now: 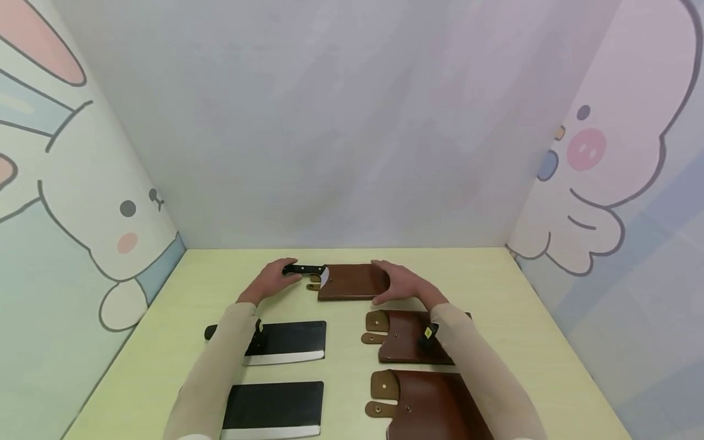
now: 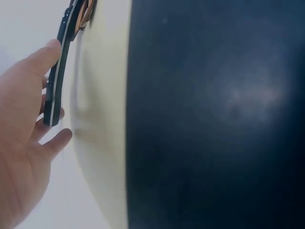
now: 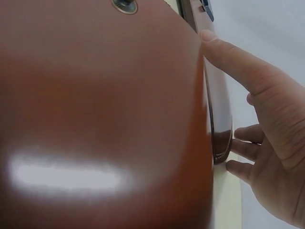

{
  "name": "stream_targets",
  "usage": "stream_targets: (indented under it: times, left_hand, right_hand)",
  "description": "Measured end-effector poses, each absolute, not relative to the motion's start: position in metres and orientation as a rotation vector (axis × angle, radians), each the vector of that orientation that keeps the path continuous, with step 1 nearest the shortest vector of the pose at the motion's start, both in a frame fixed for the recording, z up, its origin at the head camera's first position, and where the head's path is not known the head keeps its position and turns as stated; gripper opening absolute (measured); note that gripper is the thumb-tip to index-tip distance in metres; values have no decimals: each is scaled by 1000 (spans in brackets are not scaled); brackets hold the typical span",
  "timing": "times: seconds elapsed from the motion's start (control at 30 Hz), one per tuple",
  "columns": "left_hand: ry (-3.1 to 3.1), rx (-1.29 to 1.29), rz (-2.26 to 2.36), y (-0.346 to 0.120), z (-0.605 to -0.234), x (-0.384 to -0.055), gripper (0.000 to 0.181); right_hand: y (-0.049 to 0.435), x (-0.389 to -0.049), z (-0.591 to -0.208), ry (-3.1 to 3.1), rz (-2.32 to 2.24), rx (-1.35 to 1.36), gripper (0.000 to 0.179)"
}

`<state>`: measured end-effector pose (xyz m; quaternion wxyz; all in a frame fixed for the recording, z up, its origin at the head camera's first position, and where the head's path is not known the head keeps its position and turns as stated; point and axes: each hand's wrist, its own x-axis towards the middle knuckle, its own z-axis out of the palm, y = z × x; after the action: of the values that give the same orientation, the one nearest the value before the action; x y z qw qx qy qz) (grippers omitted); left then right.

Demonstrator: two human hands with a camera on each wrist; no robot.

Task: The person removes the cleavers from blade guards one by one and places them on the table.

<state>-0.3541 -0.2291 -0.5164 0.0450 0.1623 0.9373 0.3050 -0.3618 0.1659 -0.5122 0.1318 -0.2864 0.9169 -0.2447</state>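
Note:
At the back of the table my left hand [image 1: 272,281] grips the black riveted handle of a cleaver [image 1: 305,269], thumb on one side and fingers on the other in the left wrist view. A sliver of bright blade shows at the mouth of a brown leather sheath [image 1: 352,282]; the rest of the blade is hidden inside it. My right hand [image 1: 404,284] holds the sheath's right end, thumb at the near edge and fingers round the far side. Two snap straps hang at the sheath's left end, below the handle.
Under my left forearm lie two dark-bladed cleavers, a farther one [image 1: 297,337] and a nearer one [image 1: 275,406]. Two more brown sheaths, a farther one [image 1: 404,336] and a nearer one [image 1: 434,403], lie partly under my right forearm. Cartoon-printed walls enclose the pale yellow table [image 1: 346,391].

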Motion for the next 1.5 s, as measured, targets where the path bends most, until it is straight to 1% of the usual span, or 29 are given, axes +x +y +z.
stream_targets:
  times: [0.3, 0.47, 0.73, 0.9, 1.13, 1.5]
  left_hand:
    - [2875, 511, 891, -223, -522, -363, 56]
    - [2887, 533, 843, -221, -524, -364, 52]
    - [2966, 598, 781, -221, -521, -365, 38]
    - [2958, 609, 808, -221, -519, -363, 38]
    - [2949, 699, 875, -226, -516, -363, 39]
    - [2904, 765, 946, -227, -502, -358, 41]
  right_hand:
    - [156, -367, -516, 2659, -681, -905, 117]
    - [156, -367, -519, 2682, -652, -893, 112]
    - [155, -368, -520, 2699, -629, -881, 106]
    - [155, -367, -518, 2716, -606, -860, 108]
    - [159, -363, -510, 2762, -594, -890, 111]
    - [167, -359, -498, 2784, -608, -906, 111]
